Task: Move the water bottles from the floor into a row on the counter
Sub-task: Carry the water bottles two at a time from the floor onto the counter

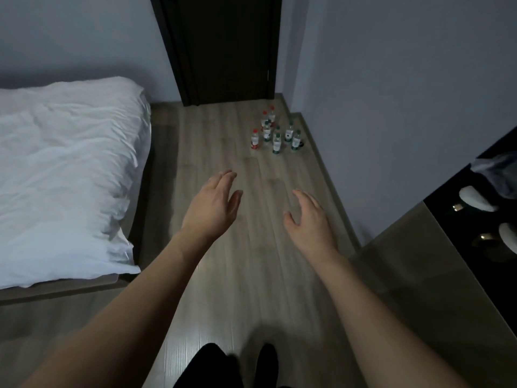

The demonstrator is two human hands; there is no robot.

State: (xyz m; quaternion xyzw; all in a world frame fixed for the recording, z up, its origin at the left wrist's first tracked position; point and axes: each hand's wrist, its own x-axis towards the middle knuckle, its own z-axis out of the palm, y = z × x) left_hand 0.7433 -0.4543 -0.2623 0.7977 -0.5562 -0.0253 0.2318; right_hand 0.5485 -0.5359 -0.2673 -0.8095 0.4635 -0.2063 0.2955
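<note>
Several small water bottles [275, 134] stand upright in a cluster on the wood floor near the far right wall, some with red caps, some with green caps. A red-capped one [254, 139] stands at the cluster's left edge, a green-capped one [276, 144] at its front. Both arms reach forward over the floor, well short of the bottles. My left hand [214, 204] has relaxed, slightly spread fingers and holds nothing. My right hand [310, 218] is likewise loose and empty. The counter [414, 264] is the wood-toned top at the right.
A bed with a white duvet [64, 175] fills the left side, its frame edging the walkway. A dark door [223, 49] stands at the far end. A black surface [481, 219] with white and gold objects lies at the right edge. My legs show at the bottom.
</note>
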